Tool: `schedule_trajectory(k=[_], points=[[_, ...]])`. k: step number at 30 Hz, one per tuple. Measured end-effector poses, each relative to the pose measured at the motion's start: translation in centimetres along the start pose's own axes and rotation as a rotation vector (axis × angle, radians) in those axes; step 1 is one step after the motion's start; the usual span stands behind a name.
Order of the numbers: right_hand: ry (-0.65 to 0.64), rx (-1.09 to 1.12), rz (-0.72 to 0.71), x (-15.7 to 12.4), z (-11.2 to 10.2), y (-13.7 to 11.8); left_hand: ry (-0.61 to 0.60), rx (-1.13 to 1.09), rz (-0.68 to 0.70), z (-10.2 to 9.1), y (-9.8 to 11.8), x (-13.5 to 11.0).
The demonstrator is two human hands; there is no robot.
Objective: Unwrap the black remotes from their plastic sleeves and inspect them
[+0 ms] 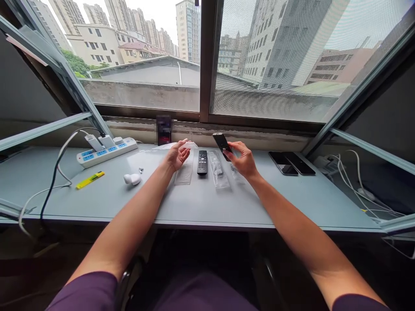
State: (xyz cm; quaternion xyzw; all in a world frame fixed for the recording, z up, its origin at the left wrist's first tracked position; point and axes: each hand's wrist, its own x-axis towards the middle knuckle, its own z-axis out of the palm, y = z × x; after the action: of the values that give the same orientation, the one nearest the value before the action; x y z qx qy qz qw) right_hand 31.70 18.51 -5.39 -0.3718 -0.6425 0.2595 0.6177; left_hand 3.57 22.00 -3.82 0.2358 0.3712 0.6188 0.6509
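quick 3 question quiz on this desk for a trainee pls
1. True or false: the black remote control lies between the left hand and the right hand.
2. Which hand grips the glossy black device?
3. How many black phones lie side by side on the desk, right of the clear plastic sleeve?

Key: 1. True. 2. The right hand. 3. Two.
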Motion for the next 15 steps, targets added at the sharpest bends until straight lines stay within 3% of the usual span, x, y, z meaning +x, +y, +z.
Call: schedule_trajectory(k=[3, 8, 15], points=[[0.019, 0.187, 0.214, 0.0, 0.1, 0.0, -0.003, 0.012, -0.003, 0.0, 0.0, -0.1], [-0.083, 0.461, 0.499, 0.2, -0.2, -0.9, -0.007, 0.025, 0.0, 0.0, 0.0, -0.1], [-0.075, 0.641, 0.674, 0.5, -0.5, -1.1, -0.005, 0.023, 0.002, 0.0, 0.0, 0.0]])
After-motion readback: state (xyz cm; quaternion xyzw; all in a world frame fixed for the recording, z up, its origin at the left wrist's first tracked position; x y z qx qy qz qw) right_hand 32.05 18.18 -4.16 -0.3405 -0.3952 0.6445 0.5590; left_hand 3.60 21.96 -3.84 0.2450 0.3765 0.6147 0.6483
